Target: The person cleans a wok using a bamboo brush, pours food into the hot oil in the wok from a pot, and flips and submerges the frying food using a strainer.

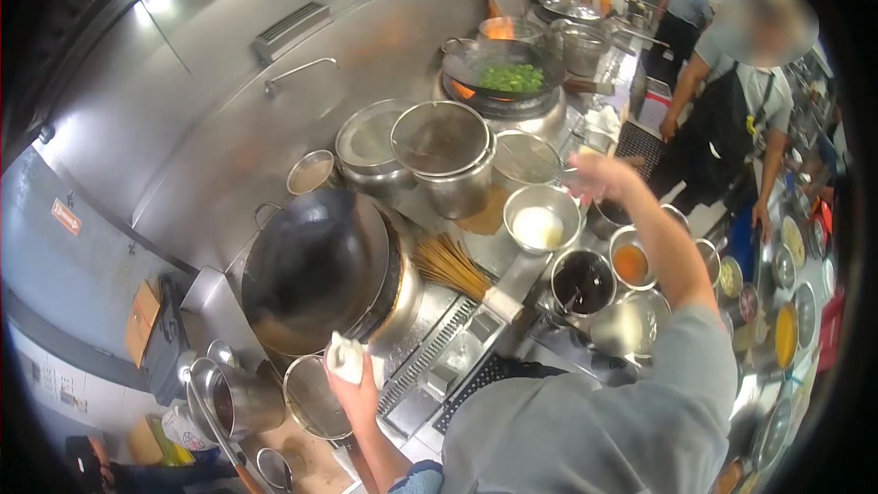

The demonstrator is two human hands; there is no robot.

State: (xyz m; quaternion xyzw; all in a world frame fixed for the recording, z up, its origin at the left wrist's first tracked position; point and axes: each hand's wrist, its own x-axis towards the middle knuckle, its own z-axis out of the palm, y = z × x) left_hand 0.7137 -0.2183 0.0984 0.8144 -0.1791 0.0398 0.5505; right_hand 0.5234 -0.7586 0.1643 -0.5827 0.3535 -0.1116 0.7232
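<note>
My left hand [357, 391] is closed around a folded white cloth [347, 359] at the near rim of a large dark wok [315, 265]. The wok sits on the range, its inside dark and partly hazy. My right hand [601, 174] is stretched forward over the right side of the range, smeared by motion, so its fingers are unclear. Just below and left of it stands a metal bowl [515, 236] with something white inside. A round mesh strainer [527, 159] lies just to its left.
A bamboo wok brush [453, 265] lies right of the wok. Behind, greens [512, 79] steam in another wok [457, 64] above flames. Metal pots [455, 190] and sauce containers [583, 284] crowd the counter. A co-worker [732, 119] stands at right; another person [684, 14] is farther back.
</note>
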